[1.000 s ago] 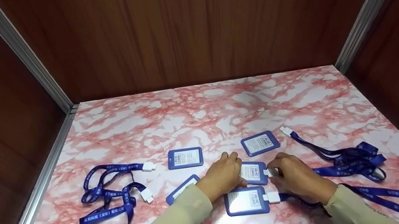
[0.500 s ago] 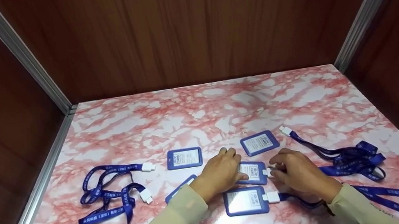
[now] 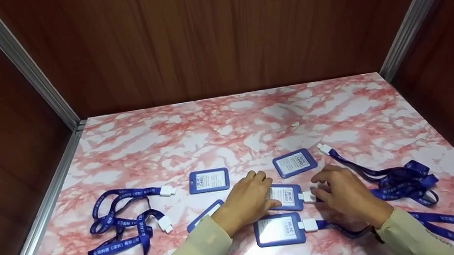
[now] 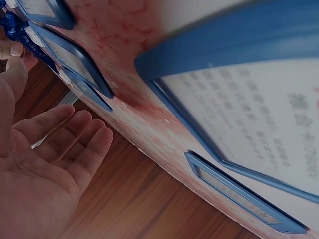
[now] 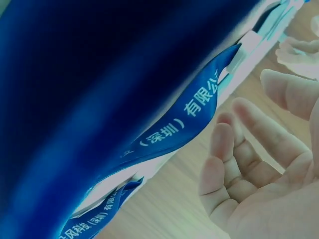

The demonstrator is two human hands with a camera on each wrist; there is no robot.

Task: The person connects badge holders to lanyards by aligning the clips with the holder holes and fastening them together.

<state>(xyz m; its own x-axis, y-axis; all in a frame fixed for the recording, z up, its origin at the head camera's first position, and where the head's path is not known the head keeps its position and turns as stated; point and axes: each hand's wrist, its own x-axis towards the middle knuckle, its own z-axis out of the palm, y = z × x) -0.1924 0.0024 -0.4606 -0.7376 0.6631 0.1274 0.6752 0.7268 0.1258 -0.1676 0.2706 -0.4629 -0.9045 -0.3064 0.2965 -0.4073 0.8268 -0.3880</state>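
My left hand lies over the left end of a blue-framed ID badge holder, thumb at its near edge. Its fingers look relaxed in the left wrist view. A white clip joins that holder's right end to a blue lanyard. Just right of the clip hovers my right hand, fingers loosely bent and apart, with nothing held in the right wrist view. Nearer me lies another badge holder, its white clip on a lanyard. A tilted badge holder is partly hidden by my left arm.
Two more badge holders lie farther back, one left and one right. Loose lanyards with white clips lie at left; another lanyard clip points toward the right rear holder. Wooden panels enclose the marbled table.
My right fingers were pinching the white clip; they have let go and drawn back to the right. The clip stays at the badge holder's end. My left hand has barely moved.
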